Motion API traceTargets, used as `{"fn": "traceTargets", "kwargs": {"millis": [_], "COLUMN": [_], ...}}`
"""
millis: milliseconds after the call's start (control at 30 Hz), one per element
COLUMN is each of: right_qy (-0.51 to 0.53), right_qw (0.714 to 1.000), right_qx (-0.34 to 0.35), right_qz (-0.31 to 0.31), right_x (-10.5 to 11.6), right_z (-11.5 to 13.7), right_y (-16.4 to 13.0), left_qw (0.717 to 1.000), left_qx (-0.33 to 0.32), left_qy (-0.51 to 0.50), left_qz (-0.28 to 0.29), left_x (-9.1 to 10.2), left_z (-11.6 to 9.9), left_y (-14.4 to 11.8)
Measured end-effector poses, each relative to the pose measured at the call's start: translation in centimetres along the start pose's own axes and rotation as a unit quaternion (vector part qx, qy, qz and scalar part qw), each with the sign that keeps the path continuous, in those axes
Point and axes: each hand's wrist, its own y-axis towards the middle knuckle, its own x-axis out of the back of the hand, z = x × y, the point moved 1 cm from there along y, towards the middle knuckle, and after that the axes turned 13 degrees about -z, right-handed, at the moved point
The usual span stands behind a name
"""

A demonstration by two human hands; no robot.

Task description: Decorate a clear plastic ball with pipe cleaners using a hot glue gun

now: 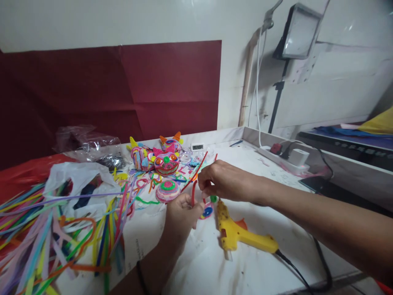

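We see a thin, fuzzy red pipe cleaner (194, 191) bent into a narrow loop, its long ends slanting up and away to the right. Our left hand (179, 214) pinches the lower part of the loop between thumb and fingertips; our right hand (221, 180) reaches in from the right and pinches the same strand just above, fingers curled closed, so the wire sits between the two hands over the middle of the table. Just beyond the left hand lies a domed coil (167, 191) wound in pink, green and blue, and farther off stand plump, bright figures (156, 157) of the same wound wire, with pointed ears. A loose sheaf of straight pipe cleaners (46, 237) in many colours fans over the near left, beside crumpled white plastic bags (76, 176). A glossy yellow glue gun (242, 235) lies just right of the hands, its black cord trailing near. The table (245, 270) is white and stained; behind it hangs dark red creased paper (123, 86) on a pale wall, with a white power strip (284, 162) far right.
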Motion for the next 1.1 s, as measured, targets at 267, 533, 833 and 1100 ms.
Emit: {"fn": "traceTargets", "kwargs": {"millis": [267, 533, 833, 1100], "right_qy": [-0.004, -0.014, 0.036, 0.045], "right_qw": [1.0, 0.997, 0.996, 0.994], "right_qx": [-0.022, -0.075, -0.072, -0.1], "right_qz": [-0.002, 0.005, 0.031, -0.01], "right_x": [0.2, -0.3, 0.6, -0.5], "right_z": [0.1, -0.1, -0.1, -0.9], "right_y": [-0.1, 0.3, 0.7, 0.7], "left_qw": [1.0, 1.0, 0.999, 0.999], "left_qx": [-0.003, -0.013, -0.03, -0.03], "left_qy": [-0.001, 0.011, 0.033, 0.021], "left_qz": [-0.009, 0.008, 0.006, -0.009], "left_x": [-0.1, 0.1, 0.1, 0.2], "left_z": [-0.3, 0.1, 0.2, 0.1], "left_y": [-0.2, 0.0, -0.2, 0.0]}}
